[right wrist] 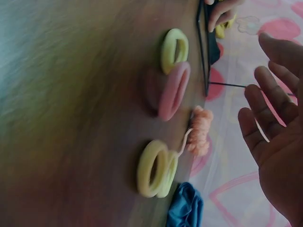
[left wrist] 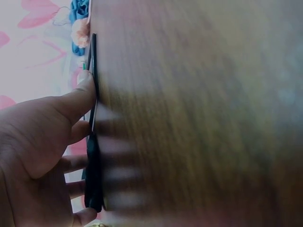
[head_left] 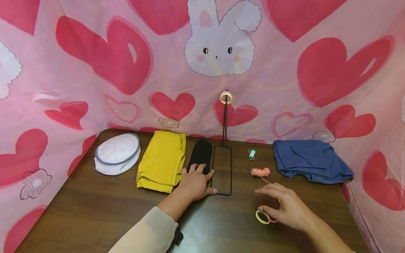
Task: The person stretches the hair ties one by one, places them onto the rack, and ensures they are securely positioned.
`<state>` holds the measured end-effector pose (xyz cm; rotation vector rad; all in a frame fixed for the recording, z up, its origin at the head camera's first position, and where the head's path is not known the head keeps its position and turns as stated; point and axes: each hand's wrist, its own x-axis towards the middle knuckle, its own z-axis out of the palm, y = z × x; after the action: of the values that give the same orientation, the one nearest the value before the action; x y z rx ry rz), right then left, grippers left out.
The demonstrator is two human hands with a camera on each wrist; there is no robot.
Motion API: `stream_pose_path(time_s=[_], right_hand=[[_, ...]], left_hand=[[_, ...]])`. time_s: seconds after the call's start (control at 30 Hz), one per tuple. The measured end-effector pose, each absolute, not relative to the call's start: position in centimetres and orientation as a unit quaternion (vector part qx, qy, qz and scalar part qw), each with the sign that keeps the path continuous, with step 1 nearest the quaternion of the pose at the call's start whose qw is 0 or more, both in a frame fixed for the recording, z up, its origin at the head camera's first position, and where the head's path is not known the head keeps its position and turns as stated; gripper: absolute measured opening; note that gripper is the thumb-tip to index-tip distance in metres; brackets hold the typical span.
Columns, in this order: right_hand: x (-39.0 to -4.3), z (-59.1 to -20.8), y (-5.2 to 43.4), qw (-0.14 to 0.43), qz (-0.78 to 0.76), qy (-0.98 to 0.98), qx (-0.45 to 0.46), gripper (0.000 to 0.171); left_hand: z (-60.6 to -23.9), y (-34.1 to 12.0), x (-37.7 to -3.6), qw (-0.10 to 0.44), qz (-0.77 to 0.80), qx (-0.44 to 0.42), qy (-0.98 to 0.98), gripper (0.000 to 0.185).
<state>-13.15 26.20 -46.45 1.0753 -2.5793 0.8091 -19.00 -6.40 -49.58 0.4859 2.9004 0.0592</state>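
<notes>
- Three small hair rings lie near the right of the table (head_left: 113,221): a yellow ring (right wrist: 174,48), a pink ring (right wrist: 173,90) and a second yellow ring (right wrist: 155,169), tied by a string to a pink fuzzy scrunchie (head_left: 260,172).
- The step looks like picking up a ring; that calls for lowering and pinching.
- The right hand (head_left: 286,209) hovers over them, fingers spread, grasping nothing.
- The left hand (head_left: 195,182) presses flat on a black cloth (head_left: 201,151), its thumb against the wire stand (head_left: 222,170), left of the rings.

Makeshift booth: bunny-print sheet (head_left: 206,65) backdrop
</notes>
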Motion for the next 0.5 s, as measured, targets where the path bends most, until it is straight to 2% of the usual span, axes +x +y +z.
stream_pose_path(time_s=[0.27,0.5], right_hand=[[-12.6,-47.7,27.9,0.097,0.272,-0.869,0.403,0.053],[-12.1,-48.4,29.2,0.074,0.225,-0.885,0.401,0.061]], left_hand=[[-49.6,-6.4,-19.1,0.096,0.026,0.167,0.981,0.080],[-49.6,-6.5,-19.0,0.100,0.029,0.166,0.981,0.080]])
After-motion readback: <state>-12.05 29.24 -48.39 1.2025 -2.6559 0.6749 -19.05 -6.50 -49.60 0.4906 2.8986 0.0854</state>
